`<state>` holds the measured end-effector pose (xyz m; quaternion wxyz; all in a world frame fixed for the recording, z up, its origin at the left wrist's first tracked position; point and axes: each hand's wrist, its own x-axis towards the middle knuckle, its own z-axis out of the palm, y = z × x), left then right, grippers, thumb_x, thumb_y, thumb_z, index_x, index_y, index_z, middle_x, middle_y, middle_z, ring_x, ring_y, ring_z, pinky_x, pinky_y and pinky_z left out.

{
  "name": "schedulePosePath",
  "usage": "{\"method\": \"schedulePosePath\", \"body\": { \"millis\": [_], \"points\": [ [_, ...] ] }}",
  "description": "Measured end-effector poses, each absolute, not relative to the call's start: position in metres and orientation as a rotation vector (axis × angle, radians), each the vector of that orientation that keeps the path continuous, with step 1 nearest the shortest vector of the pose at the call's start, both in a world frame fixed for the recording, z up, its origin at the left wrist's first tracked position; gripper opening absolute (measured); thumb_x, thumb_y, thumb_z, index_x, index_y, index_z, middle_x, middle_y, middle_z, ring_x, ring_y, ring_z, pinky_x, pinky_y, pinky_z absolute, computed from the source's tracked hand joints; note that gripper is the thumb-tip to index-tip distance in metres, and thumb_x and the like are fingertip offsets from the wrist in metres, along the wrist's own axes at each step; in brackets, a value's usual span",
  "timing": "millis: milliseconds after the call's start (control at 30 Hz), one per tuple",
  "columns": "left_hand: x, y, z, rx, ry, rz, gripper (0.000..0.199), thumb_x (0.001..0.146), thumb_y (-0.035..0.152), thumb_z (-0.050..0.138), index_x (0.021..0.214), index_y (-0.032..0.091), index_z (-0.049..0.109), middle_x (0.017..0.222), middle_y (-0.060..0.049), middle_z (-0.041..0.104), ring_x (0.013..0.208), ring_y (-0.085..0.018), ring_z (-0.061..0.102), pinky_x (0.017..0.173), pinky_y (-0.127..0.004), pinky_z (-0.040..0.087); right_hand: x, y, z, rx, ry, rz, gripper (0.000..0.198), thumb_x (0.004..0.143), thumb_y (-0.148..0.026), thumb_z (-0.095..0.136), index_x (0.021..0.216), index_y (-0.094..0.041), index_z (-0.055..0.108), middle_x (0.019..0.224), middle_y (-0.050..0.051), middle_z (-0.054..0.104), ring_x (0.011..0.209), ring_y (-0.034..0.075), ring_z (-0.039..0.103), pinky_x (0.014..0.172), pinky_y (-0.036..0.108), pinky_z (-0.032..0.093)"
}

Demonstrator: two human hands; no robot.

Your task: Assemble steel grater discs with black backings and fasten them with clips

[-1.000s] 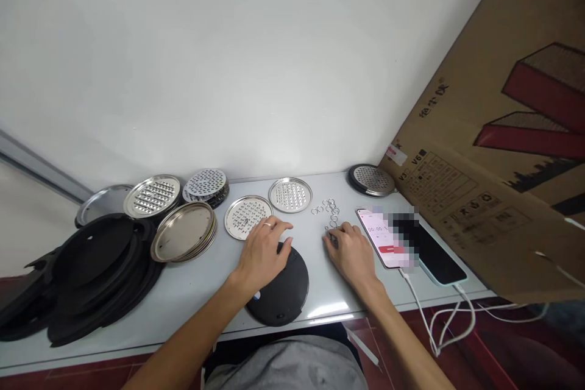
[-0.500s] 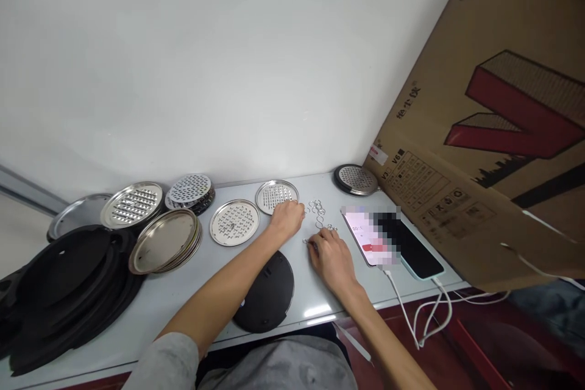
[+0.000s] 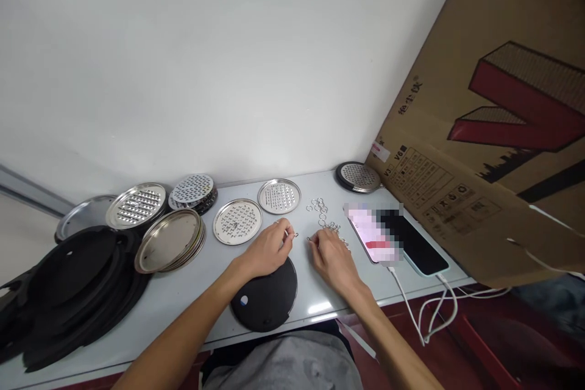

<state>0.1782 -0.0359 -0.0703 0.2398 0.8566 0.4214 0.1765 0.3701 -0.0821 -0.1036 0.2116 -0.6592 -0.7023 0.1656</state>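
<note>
My left hand is closed in a pinch, with a small metal ring poking out past its fingertips. Facing it, my right hand pinches a small metal piece, mostly hidden by the fingers; its exact form is too small to tell. Several loose metal rings lie beyond and beside my right hand, some partly covered by it. Below my left wrist rests a round black disc with a small blue-and-white spot.
Round metal grater plates and another grater plate lie behind my left hand. Left are stacked metal discs and black round parts. A black-rimmed grater, two cabled phones and a large cardboard box are right.
My left hand has drawn back from the far grater plate toward me, and a ring now shows at its fingertips. My right hand has stayed nearly in place.
</note>
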Motion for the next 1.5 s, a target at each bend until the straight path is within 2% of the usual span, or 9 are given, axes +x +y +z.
{"method": "schedulePosePath", "body": {
  "millis": [100,200,300,433,600,867,1167,1333,1500],
  "points": [
    [0.163,-0.056,-0.066,2.136,1.123,0.671,0.017,0.103,0.027,0.034,0.096,0.021,0.049,0.083,0.0,0.059,0.07,-0.014,0.056,0.067,-0.026,0.048,0.357,-0.097,-0.09,-1.61,-1.774,0.706,0.027,0.106,-0.036,0.038,0.09,-0.022,0.054,0.086,0.004,0.064,0.078,0.019,0.062,0.072,0.03,0.05],
    [0.158,-0.075,-0.069,1.813,1.044,0.943,0.018,0.103,0.033,0.041,0.093,0.021,0.049,0.085,0.0,0.056,0.071,-0.012,0.055,0.068,-0.025,0.048,0.335,-0.115,-0.077,-1.18,-1.276,1.236,0.031,0.1,-0.05,0.052,0.086,-0.022,0.054,0.078,0.001,0.064,0.063,0.015,0.059,0.056,0.026,0.047],
    [0.158,-0.092,-0.077,1.698,0.99,1.128,0.014,0.102,0.03,0.046,0.093,0.021,0.05,0.089,-0.002,0.056,0.079,-0.014,0.059,0.075,-0.026,0.051,0.312,-0.131,-0.072,-0.972,-0.949,1.446,0.031,0.093,-0.05,0.066,0.086,-0.021,0.057,0.086,0.003,0.068,0.063,0.013,0.06,0.051,0.023,0.048],
    [0.158,-0.109,-0.086,1.79,0.966,1.285,0.002,0.1,0.021,0.048,0.099,0.021,0.05,0.09,-0.002,0.058,0.079,-0.014,0.061,0.071,-0.025,0.051,0.297,-0.146,-0.071,-0.909,-0.772,1.421,0.027,0.089,-0.045,0.073,0.087,-0.02,0.063,0.091,0.003,0.068,0.07,0.014,0.065,0.05,0.022,0.052],
    [0.152,-0.123,-0.085,2.077,0.915,1.377,0.015,0.094,0.01,0.053,0.104,0.021,0.053,0.091,-0.003,0.062,0.082,-0.014,0.063,0.071,-0.024,0.053,0.297,-0.155,-0.07,-0.882,-0.767,1.378,0.021,0.091,-0.038,0.073,0.085,-0.021,0.064,0.085,0.002,0.069,0.066,0.013,0.065,0.057,0.024,0.056],
    [0.143,-0.133,-0.067,2.2,0.854,1.339,0.012,0.092,0.009,0.055,0.097,0.018,0.061,0.084,-0.004,0.066,0.078,-0.014,0.065,0.071,-0.024,0.054,0.301,-0.162,-0.059,-0.946,-0.924,1.308,0.022,0.09,-0.038,0.075,0.083,-0.019,0.067,0.072,0.002,0.071,0.064,0.014,0.068,0.061,0.025,0.06],
    [0.134,-0.133,-0.045,2.336,0.749,1.126,0.014,0.09,0.009,0.056,0.09,0.017,0.067,0.081,-0.004,0.069,0.074,-0.014,0.065,0.069,-0.023,0.051,0.306,-0.167,-0.047,-1.04,-1.033,1.25,0.022,0.087,-0.037,0.077,0.079,-0.018,0.07,0.063,0.001,0.071,0.058,0.013,0.069,0.058,0.019,0.057],
    [0.134,-0.135,-0.039,2.556,0.897,0.939,0.013,0.087,0.009,0.058,0.079,0.017,0.065,0.071,-0.001,0.065,0.066,-0.014,0.06,0.062,-0.025,0.045,0.306,-0.167,-0.049,-1.105,-1.07,1.255,0.023,0.085,-0.038,0.079,0.077,-0.017,0.071,0.063,0.002,0.071,0.059,0.013,0.067,0.059,0.02,0.057],
    [0.132,-0.136,-0.035,2.655,0.902,0.801,0.016,0.091,0.012,0.055,0.078,0.017,0.062,0.071,-0.001,0.062,0.064,-0.014,0.056,0.059,-0.027,0.04,0.308,-0.167,-0.049,-1.111,-1.047,1.298,0.027,0.082,-0.042,0.082,0.077,-0.017,0.073,0.063,0.002,0.071,0.059,0.013,0.067,0.06,0.021,0.058]
  ]
}}
